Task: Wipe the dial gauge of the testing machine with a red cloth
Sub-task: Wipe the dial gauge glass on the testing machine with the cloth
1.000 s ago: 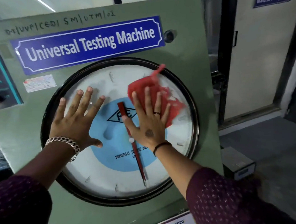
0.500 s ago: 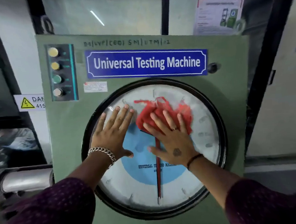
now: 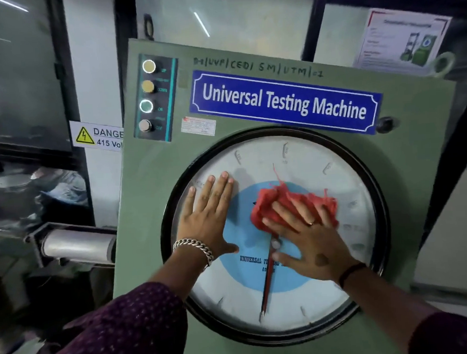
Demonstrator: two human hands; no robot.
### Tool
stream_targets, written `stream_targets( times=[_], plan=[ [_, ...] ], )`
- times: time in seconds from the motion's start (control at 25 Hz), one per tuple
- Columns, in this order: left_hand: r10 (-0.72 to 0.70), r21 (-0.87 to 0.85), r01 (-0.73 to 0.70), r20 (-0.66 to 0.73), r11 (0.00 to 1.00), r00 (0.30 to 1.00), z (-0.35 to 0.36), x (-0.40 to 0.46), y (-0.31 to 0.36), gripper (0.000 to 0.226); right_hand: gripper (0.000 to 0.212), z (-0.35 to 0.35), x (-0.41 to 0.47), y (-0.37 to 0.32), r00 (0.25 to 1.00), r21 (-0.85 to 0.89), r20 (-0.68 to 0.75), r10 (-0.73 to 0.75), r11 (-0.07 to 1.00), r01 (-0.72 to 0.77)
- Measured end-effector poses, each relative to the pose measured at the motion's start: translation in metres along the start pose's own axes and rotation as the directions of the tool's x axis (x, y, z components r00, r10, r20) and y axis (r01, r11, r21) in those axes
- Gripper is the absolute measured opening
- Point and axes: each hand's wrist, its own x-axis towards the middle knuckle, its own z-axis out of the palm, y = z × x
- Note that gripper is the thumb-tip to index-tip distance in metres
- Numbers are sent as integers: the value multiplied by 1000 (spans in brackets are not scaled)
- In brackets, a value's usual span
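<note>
Since half a second ago the red cloth (image 3: 289,203) slid from the dial gauge (image 3: 303,158) top toward its centre. Right hand (image 3: 311,240) presses flat on it, fingers spread, covering the needle's (image 3: 266,288) upper part. Left hand (image 3: 210,220) lies open, flat on the glass, left of centre. Dial numbers are blurry.

One dial gauge (image 3: 312,290), one red pointer (image 3: 267,287). One red cloth (image 3: 286,200). Two hands: left hand (image 3: 207,220), right hand (image 3: 311,243). Four round buttons (image 3: 148,66) in one column. One blue nameplate (image 3: 282,101). One danger sign (image 3: 96,135).
</note>
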Motion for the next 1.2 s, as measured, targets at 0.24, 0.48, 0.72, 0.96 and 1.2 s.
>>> stream_targets(
  times=[0.24,0.48,0.72,0.96,1.2],
  plan=[
    [-75,-55,77,23,996,997,22,-32,-2,173,91,-23,91,18,969,22,-43,242,970,-241],
    [-56,-55,59,51,997,997,31,-42,-11,169,82,-10,-3,25,994,-37,109,4,999,0],
    [-55,-48,56,16,997,998,36,-43,-2,170,91,-21,94,-5,983,24,11,185,982,-185],
    [-18,-30,18,-8,999,1000,35,-38,3,170,91,-24,21,33,968,3,34,248,969,-248],
    [13,-11,-15,-130,1000,991,19,2,15,168,102,-14,73,7,970,24,-56,235,972,-234]
  ],
)
